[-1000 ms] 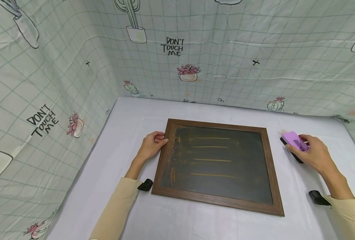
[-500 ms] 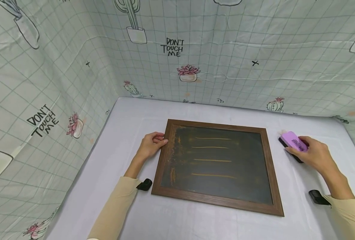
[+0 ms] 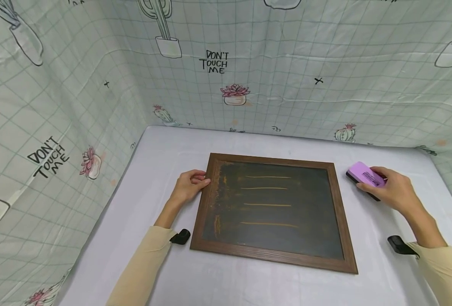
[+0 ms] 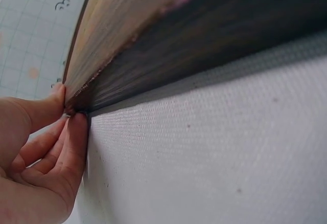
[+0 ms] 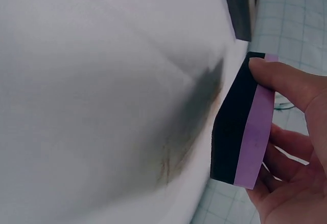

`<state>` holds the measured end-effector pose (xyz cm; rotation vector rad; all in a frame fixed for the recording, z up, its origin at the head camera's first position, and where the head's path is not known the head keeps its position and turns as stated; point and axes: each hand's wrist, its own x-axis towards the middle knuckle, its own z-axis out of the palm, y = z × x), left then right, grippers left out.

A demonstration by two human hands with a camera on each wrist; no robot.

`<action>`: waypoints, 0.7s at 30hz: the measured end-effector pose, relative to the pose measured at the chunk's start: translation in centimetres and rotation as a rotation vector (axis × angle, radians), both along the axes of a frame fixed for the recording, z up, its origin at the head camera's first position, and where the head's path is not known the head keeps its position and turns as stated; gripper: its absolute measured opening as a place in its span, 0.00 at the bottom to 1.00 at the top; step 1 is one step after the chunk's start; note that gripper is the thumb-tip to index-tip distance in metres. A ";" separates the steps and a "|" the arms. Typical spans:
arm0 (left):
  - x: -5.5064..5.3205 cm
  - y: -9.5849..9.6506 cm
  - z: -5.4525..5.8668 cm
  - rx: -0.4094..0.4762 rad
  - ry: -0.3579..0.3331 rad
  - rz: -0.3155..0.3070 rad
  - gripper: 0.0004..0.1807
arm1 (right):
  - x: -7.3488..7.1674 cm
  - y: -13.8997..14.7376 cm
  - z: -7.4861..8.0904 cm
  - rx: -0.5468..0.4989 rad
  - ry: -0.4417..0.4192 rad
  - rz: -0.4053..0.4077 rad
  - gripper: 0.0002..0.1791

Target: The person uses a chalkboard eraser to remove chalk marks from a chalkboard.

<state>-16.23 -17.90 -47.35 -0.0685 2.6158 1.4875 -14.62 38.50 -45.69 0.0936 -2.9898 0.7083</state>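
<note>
A dark chalkboard (image 3: 317,212) in a brown wooden frame lies on the white table in the head view. Several orange-yellow lines run across it, and smudges mark its left side. At the frame's left edge, my left hand (image 3: 186,186) pinches the board; in the left wrist view the thumb (image 4: 48,106) is on the upper edge and the fingertips are against its side. To the right of the board, my right hand (image 3: 396,191) grips a purple and black board eraser (image 3: 366,173). The right wrist view has this eraser raised off the cloth, its black face (image 5: 232,121) showing.
Orange-brown dust (image 5: 171,162) marks the white table cover (image 5: 102,106) below the eraser. A grid-patterned curtain (image 3: 279,63) with plant drawings stands behind the table and along its left side. Black wrist cameras (image 3: 399,245) sit at both sleeves.
My right hand has lifted the eraser off the table and shifted it slightly toward the board. The left hand keeps its place on the frame, while the head view has turned a little.
</note>
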 end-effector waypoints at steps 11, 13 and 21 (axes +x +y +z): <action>-0.1 -0.1 -0.2 0.005 -0.014 0.001 0.21 | -0.6 -1.3 1.3 -0.036 0.008 0.039 0.39; -0.1 -0.1 -0.1 0.006 -0.014 0.002 0.21 | -0.7 -1.7 1.6 -0.042 0.003 0.052 0.39; 0.0 0.1 0.1 0.012 -0.009 0.012 0.20 | -1.3 -3.1 2.6 -0.052 -0.007 0.111 0.39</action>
